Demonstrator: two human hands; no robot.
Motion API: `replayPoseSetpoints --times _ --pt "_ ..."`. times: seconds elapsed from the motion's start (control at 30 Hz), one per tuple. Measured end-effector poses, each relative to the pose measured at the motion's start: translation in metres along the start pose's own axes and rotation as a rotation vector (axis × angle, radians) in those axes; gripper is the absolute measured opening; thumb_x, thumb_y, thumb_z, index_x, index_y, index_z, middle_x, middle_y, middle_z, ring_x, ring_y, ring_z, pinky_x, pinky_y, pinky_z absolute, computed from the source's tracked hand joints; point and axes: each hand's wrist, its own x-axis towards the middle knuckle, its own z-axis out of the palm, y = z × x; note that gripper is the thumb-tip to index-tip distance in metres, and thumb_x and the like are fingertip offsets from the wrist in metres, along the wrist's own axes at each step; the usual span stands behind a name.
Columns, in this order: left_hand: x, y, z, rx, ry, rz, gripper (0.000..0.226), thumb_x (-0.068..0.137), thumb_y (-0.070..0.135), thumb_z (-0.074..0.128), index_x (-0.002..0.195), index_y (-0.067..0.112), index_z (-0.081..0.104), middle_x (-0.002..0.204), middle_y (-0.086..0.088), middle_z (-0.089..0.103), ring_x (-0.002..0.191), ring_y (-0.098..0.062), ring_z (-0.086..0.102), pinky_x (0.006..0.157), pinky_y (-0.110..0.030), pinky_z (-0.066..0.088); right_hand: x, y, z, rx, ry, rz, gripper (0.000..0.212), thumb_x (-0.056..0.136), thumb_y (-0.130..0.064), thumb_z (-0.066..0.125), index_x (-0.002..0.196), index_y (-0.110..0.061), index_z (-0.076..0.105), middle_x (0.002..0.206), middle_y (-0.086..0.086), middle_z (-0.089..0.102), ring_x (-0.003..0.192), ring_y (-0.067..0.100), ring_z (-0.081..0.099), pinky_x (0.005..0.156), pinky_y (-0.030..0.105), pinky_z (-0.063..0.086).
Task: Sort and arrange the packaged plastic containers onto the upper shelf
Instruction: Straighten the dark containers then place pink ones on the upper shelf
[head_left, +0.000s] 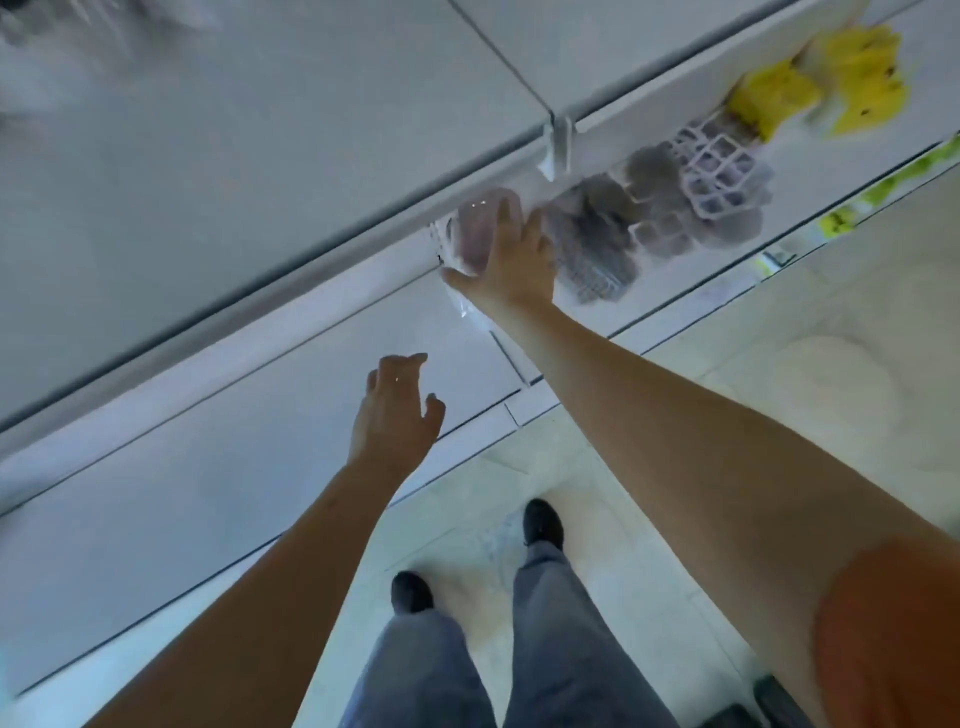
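Observation:
My right hand (511, 260) reaches down to a lower shelf (644, 306) and grips a pinkish plastic container in clear wrapping (475, 234), fingers curled over its side. To the right of it on the same shelf lie several more wrapped containers, grey ones (592, 244) and a white lattice one (719, 174). My left hand (397, 410) hovers lower left over a white shelf panel (260, 441), fingers spread and holding nothing. The wide white upper shelf (234, 156) fills the upper left.
Yellow packaged goods (831, 83) lie at the far right end of the lower shelf. A white bracket (558, 143) hangs at the upper shelf's front edge. My legs and dark shoes (543, 525) stand on a pale tiled floor (779, 395).

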Motion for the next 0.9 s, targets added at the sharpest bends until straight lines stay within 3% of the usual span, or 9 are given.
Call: replayPoseSetpoints --times 0.07,0.2,0.33,0.47,0.57,0.63,0.7,0.8,0.9 --pt "0.006 0.001 0.006 0.004 0.021 -0.044 0.052 0.094 0.019 0.059 0.143 0.008 0.046 0.134 -0.014 0.05 0.122 -0.031 0.048 0.094 -0.043 0.049 0.008 0.002 0.006 0.053 -0.012 0.025 0.118 0.077 -0.064 0.073 0.16 -0.022 0.0 0.162 0.022 0.01 0.139 0.044 0.033 0.107 0.048 0.04" --pt "0.024 0.012 0.014 -0.02 0.02 -0.118 0.056 0.096 0.023 0.056 0.148 0.009 0.039 0.139 -0.015 0.046 0.125 -0.03 0.045 0.093 -0.042 0.048 0.019 0.016 0.011 0.244 0.053 0.002 0.113 0.075 -0.049 0.076 0.159 -0.019 0.007 0.138 0.018 0.04 0.115 0.034 0.051 0.09 0.042 0.054" --pt "0.063 0.045 0.016 -0.141 0.181 -0.22 0.056 0.097 0.023 0.055 0.148 0.008 0.038 0.142 -0.015 0.042 0.127 -0.032 0.044 0.095 -0.042 0.045 0.02 0.052 -0.003 0.524 0.202 0.019 0.107 0.071 -0.051 0.066 0.158 -0.015 0.016 0.131 0.019 0.048 0.103 0.025 0.054 0.084 0.042 0.058" --pt "0.119 0.088 0.027 -0.233 0.329 -0.277 0.072 0.095 0.043 0.058 0.152 0.008 0.03 0.149 -0.017 0.033 0.131 -0.036 0.04 0.096 -0.044 0.046 0.024 0.094 -0.013 0.595 0.294 0.027 0.106 0.074 -0.045 0.074 0.158 -0.01 0.019 0.138 0.017 0.049 0.118 0.029 0.055 0.096 0.047 0.054" --pt "0.161 0.116 0.049 -0.168 0.271 -0.349 0.101 0.085 0.068 0.057 0.157 0.011 0.017 0.158 -0.018 0.019 0.138 -0.041 0.033 0.102 -0.052 0.046 0.026 0.118 -0.015 0.563 0.307 -0.005 0.107 0.072 -0.055 0.077 0.156 -0.015 0.023 0.146 0.01 0.046 0.132 0.026 0.049 0.102 0.045 0.051" --pt "0.178 0.123 0.062 -0.11 0.184 -0.394 0.108 0.082 0.076 0.054 0.16 0.016 0.008 0.163 -0.022 0.003 0.144 -0.044 0.023 0.107 -0.053 0.041 0.022 0.128 -0.016 0.524 0.287 -0.023 0.109 0.071 -0.061 0.076 0.156 -0.018 0.022 0.147 0.008 0.046 0.131 0.023 0.05 0.103 0.041 0.051" --pt "0.186 0.119 0.069 -0.101 0.147 -0.406 0.102 0.085 0.07 0.058 0.16 0.024 0.006 0.163 -0.027 -0.005 0.144 -0.048 0.023 0.108 -0.052 0.04 0.015 0.137 -0.017 0.49 0.265 -0.053 0.112 0.073 -0.062 0.075 0.158 -0.017 0.018 0.148 0.01 0.044 0.131 0.023 0.049 0.106 0.032 0.047" --pt "0.182 0.108 0.069 -0.176 0.19 -0.392 0.093 0.087 0.049 0.068 0.159 0.03 0.013 0.157 -0.026 0.013 0.133 -0.047 0.038 0.104 -0.048 0.044 0.004 0.144 -0.02 0.455 0.233 -0.079 0.114 0.075 -0.061 0.075 0.16 -0.015 0.014 0.151 0.01 0.041 0.135 0.023 0.043 0.099 0.026 0.04" --pt "0.169 0.101 0.058 -0.261 0.272 -0.346 0.088 0.082 0.043 0.067 0.156 0.031 0.021 0.151 -0.019 0.026 0.125 -0.043 0.045 0.098 -0.047 0.05 -0.005 0.144 -0.028 0.47 0.218 -0.095 0.115 0.072 -0.064 0.071 0.16 -0.016 0.014 0.152 0.008 0.04 0.138 0.022 0.041 0.101 0.025 0.039"
